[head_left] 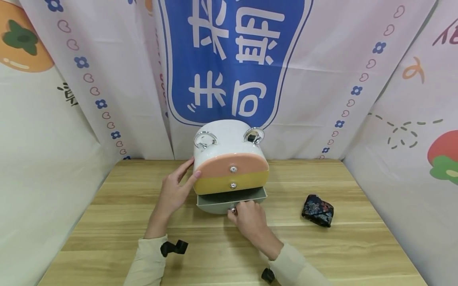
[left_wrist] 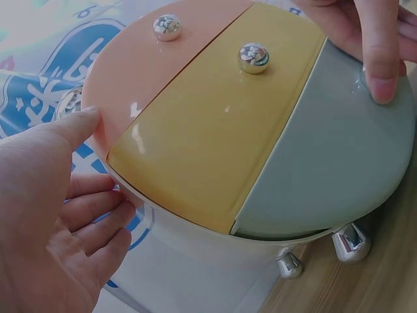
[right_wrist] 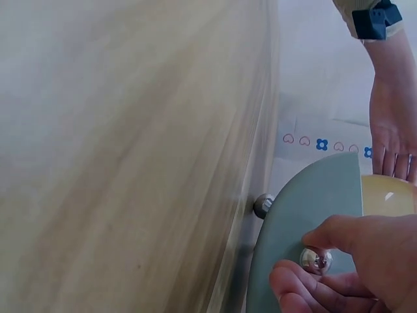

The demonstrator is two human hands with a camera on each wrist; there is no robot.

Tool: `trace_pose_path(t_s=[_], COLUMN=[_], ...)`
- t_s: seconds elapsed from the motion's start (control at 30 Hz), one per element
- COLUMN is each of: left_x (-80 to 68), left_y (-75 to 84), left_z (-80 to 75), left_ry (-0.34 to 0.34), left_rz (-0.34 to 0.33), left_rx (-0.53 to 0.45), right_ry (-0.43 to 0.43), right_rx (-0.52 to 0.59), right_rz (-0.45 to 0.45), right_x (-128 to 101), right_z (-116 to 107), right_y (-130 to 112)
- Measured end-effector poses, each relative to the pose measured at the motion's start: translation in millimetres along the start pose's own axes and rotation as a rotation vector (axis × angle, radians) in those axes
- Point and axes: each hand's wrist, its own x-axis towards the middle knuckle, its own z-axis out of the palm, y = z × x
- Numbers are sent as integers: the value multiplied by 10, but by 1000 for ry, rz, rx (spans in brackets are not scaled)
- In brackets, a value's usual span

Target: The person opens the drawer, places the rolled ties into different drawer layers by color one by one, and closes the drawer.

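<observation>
Hanging behind the drawer box point(head_left: 230, 159), a banner point(head_left: 232, 59) reads "未可".

L hand point(head_left: 175, 190) flat, R hand point(head_left: 250, 216) pinching

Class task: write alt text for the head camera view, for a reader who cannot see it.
A person's right hand pinches the knob of the pulled-out grey bottom drawer of a small round drawer box on a wooden table, while the left hand rests against its side. A dark floral pouch lies to the right.
</observation>
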Motion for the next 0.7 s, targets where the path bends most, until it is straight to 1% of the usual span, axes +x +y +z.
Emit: trace_pose_path(t_s=[0.23,0.47,0.7], left_x=[-2,-4,3], left_y=[-5,-13,-23], left_z=[-2,3,11], left_ry=[2,2,6], left_rz=[0,2,2], left_rx=[1,0,3], right_ry=[-47,-92,-108], right_rx=[-5,-34,-81], right_rz=[24,35,10], right_x=[-93,-163,-257], right_z=[-65,-127,-192], right_y=[-44,-65,-81])
